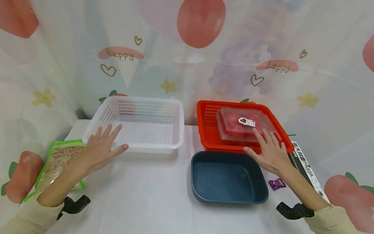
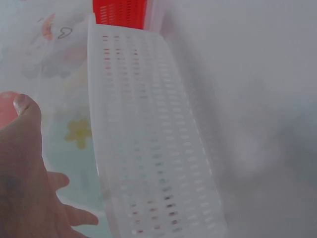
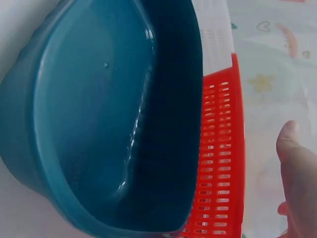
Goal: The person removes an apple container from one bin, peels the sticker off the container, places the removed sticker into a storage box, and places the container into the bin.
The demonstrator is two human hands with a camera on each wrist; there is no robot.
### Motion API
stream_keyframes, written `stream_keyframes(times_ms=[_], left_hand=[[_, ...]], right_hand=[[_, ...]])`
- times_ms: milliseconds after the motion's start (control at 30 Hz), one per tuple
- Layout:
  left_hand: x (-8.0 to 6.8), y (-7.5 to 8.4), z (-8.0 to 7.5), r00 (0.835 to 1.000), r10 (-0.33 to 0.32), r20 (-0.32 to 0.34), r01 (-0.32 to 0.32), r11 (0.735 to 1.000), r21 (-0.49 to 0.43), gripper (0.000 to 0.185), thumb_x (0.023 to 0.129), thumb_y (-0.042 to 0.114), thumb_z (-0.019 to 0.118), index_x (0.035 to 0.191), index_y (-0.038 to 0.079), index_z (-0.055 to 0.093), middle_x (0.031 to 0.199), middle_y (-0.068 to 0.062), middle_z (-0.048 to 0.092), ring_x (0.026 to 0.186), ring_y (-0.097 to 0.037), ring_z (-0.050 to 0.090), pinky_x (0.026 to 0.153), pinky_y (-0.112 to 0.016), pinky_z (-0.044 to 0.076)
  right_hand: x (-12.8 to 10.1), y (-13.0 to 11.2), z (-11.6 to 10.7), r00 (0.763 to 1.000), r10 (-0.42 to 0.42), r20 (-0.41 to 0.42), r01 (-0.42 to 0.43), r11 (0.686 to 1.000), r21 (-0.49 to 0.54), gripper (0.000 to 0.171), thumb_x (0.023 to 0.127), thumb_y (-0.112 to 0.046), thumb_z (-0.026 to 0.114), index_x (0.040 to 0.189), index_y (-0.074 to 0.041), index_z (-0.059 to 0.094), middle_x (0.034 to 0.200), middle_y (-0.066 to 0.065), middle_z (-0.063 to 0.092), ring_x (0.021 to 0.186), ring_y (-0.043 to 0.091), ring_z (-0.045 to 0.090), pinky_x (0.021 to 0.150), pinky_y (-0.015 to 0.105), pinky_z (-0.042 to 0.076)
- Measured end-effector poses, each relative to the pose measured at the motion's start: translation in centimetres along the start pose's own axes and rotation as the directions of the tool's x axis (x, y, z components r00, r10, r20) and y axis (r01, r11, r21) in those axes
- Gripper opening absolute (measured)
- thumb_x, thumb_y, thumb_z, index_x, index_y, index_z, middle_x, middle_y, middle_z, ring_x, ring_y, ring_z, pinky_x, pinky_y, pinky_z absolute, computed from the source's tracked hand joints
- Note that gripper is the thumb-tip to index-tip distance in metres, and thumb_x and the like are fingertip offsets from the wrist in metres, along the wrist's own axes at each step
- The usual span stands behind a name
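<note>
White tabletop [image 1: 152, 195]: a left hand [image 1: 100, 148], fingers spread, at a white basket [image 1: 143, 131]; a right hand [image 1: 270, 155], fingers spread, at a red basket [image 1: 208, 126] holding a red-filled clear box [image 1: 235, 128]; blue basin [image 1: 228, 180] in front.

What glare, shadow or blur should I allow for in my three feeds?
Head: fairly crisp, faint highlights on the clear plastic box; left wrist: soft and hazy, a blurred grey shadow on the tablecloth beside the white slotted basket; right wrist: bright glints inside the dark blue basin, one wall in deep shade.
</note>
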State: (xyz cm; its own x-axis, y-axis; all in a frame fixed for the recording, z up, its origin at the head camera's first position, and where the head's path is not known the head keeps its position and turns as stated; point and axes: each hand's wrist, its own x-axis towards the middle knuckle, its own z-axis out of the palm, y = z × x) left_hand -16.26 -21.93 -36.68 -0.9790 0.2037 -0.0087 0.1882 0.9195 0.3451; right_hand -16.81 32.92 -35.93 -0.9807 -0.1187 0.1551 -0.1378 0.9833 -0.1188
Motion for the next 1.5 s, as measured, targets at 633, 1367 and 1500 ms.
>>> stream_keyframes(times_ms=[633,1367,1500], left_hand=[[1.4,2.2,0.7,1.000,0.014,-0.010,-0.015,0.996,-0.092,0.088,0.092,0.069,0.040,0.157,0.023,0.003,0.162,-0.022,0.004,0.146,-0.053,-0.002,0.108,-0.076,0.013],[2.9,5.6,1.9,0.998,0.070,-0.007,-0.069,0.950,-0.305,0.100,0.086,0.064,0.058,0.157,0.019,0.005,0.164,-0.016,0.003,0.149,-0.046,0.001,0.115,-0.068,0.010],[3.2,6.3,2.1,0.996,0.086,-0.027,-0.090,0.943,-0.320,0.101,0.084,0.063,0.062,0.157,0.020,0.007,0.164,-0.012,0.008,0.150,-0.044,0.007,0.115,-0.068,0.014]], right_hand=[[1.0,1.9,-0.2,0.999,0.034,0.011,-0.035,0.995,0.090,0.089,0.089,-0.057,0.054,0.155,-0.010,0.016,0.153,0.031,0.023,0.133,0.056,0.027,0.095,0.079,0.030],[2.0,3.5,-0.3,1.000,0.026,0.002,-0.026,0.986,0.166,0.090,0.090,-0.052,0.056,0.155,-0.008,0.014,0.152,0.032,0.023,0.128,0.055,0.030,0.090,0.075,0.038],[2.1,3.9,-0.4,0.999,0.036,0.008,-0.037,0.983,0.179,0.089,0.090,-0.050,0.057,0.155,-0.008,0.013,0.152,0.033,0.023,0.127,0.056,0.031,0.087,0.073,0.041]])
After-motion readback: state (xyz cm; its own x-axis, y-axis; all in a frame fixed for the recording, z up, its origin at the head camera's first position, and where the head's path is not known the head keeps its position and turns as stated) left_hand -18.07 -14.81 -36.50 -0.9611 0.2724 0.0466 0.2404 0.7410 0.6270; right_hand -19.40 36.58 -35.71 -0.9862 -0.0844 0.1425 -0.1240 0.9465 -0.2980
